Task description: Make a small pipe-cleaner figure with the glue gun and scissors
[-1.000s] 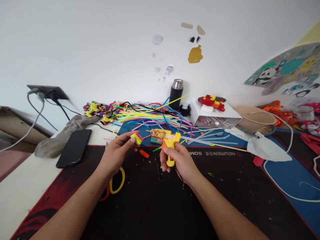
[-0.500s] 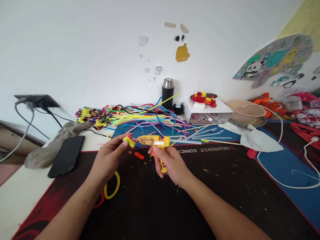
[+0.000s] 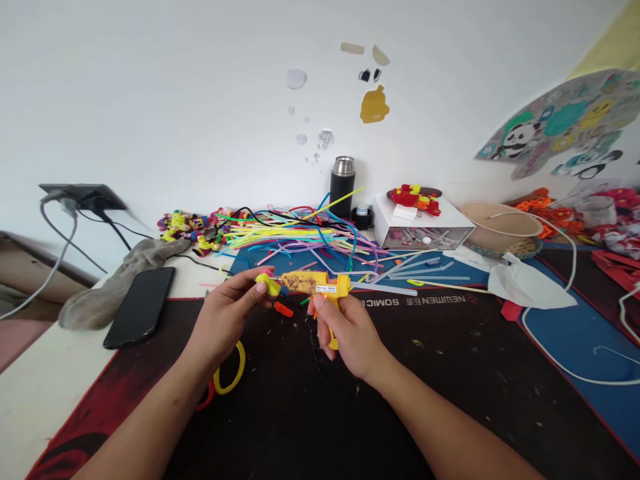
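Observation:
My left hand (image 3: 225, 313) pinches a small fuzzy yellow-and-pink pipe-cleaner piece (image 3: 269, 285) between thumb and fingers. In my right hand (image 3: 345, 327) is a yellow hot glue gun (image 3: 300, 283), gripped by its handle, with a clear glue stick (image 3: 385, 288) sticking out of its back. The gun's nozzle points left and meets the piece or lies right beside it; I cannot tell if they touch. Below the gun's front, a small orange piece (image 3: 284, 309) lies on the dark mat. Scissors with a yellow handle loop (image 3: 233, 370) and a red one lie partly under my left forearm.
Colourful pipe cleaners (image 3: 300, 233) are heaped at the back, beside small finished figures (image 3: 183, 225). A black thermos (image 3: 343, 190), a white box (image 3: 425, 230) and a beige bowl (image 3: 500, 223) stand along the wall. A phone (image 3: 140, 307) lies left. Cables run at both sides.
The whole view has shifted slightly, so things appear a little farther right. The yellow-and-pink piece has turned somewhat in my left fingers. Both hands keep their grips.

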